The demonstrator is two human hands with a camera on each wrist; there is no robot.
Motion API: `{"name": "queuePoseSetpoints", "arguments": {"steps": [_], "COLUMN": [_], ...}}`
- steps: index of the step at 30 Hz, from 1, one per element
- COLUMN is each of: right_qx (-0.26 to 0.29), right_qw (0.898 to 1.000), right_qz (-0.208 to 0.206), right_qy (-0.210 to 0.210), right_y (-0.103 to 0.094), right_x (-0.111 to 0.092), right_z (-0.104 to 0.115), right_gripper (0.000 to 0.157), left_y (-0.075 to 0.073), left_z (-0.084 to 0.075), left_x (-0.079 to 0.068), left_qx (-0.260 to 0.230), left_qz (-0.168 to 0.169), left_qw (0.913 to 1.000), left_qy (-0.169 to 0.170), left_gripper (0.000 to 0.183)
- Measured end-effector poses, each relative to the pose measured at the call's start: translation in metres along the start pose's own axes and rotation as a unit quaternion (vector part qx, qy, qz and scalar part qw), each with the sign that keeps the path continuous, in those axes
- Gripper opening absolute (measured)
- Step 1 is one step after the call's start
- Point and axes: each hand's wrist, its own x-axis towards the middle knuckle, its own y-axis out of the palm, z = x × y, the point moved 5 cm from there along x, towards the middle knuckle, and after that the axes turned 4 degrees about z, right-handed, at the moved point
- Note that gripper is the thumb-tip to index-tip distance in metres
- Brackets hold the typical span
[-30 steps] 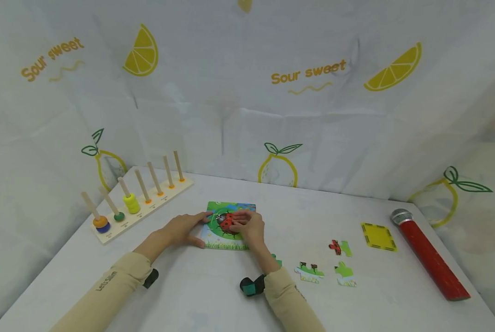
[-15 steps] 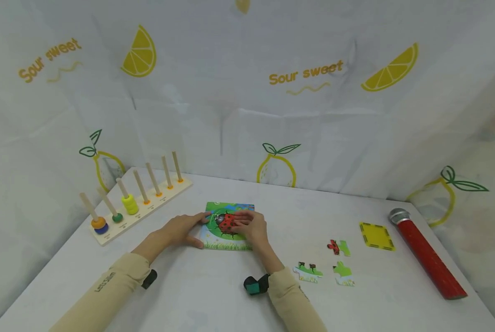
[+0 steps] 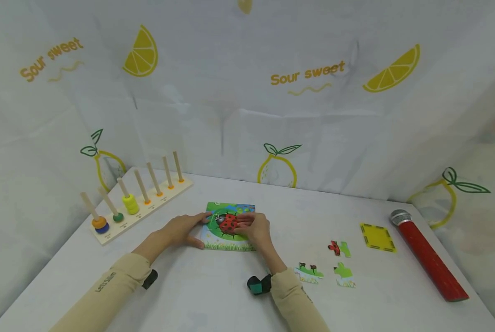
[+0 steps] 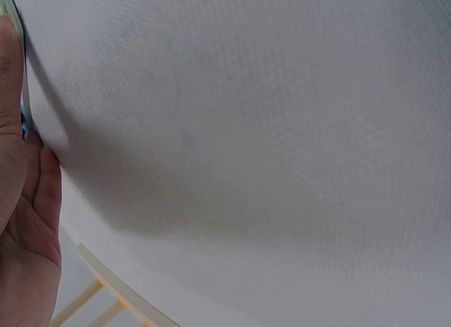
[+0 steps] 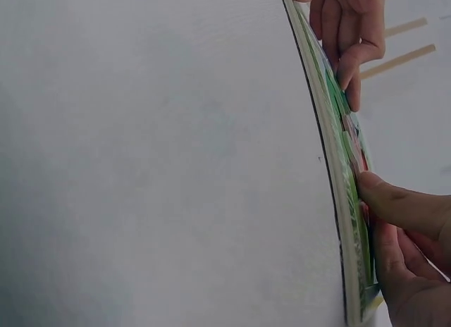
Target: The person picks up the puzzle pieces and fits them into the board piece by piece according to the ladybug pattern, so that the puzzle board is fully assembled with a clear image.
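A square ladybug jigsaw puzzle board (image 3: 218,244) lies on the white table. My left hand (image 3: 183,229) holds its left side, thumb at the near corner and fingertips on the picture. My right hand (image 3: 256,230) is over the right part of the board, covering some of it. In the right wrist view, the right thumb (image 5: 394,200) and forefinger rest on the puzzle's surface, a little apart. Loose jigsaw pieces lie to the right: a red and green one (image 3: 339,249), a green and white one (image 3: 309,273) and another green one (image 3: 344,275).
At the left stands a wooden peg abacus (image 3: 160,200) with several coloured beads on its nearer pegs. To the right lie a yellow square tile (image 3: 378,237) and a red microphone (image 3: 432,258). A white curtain (image 3: 214,115) with lemon prints hangs behind the table.
My right hand has slid a little to the right across the puzzle, uncovering more of the ladybug. The green piece beside the right forearm is now hidden. My left hand stays put.
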Motion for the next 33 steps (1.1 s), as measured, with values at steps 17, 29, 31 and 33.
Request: {"name": "queuePoseSetpoints", "arguments": {"steps": [17,29,31,33], "right_qx": [-0.03,0.08,0.109,0.124], "right_qw": [0.999,0.997,0.994,0.992], "right_qz": [-0.014,-0.011,-0.011,-0.006], "right_qy": [-0.018,-0.004,0.009,0.03], "right_y": [0.002,-0.034,-0.052,-0.071], "right_x": [-0.003,-0.013,-0.015,-0.016], "right_z": [0.005,0.007,0.005,-0.001], "right_gripper": [0.029,0.03,0.03,0.032], "left_y": [-0.001,0.001,0.001,0.001], "left_z": [-0.003,-0.004,-0.003,-0.001], "left_x": [0.0,0.003,0.003,0.002], "left_qx": [-0.001,0.0,0.002,0.0], "left_qz": [0.0,0.005,0.003,0.001], "left_qw": [1.0,1.0,1.0,1.0], "left_qy": [-0.002,-0.007,-0.007,-0.009], "left_gripper": [0.089,0.089,0.089,0.089]}}
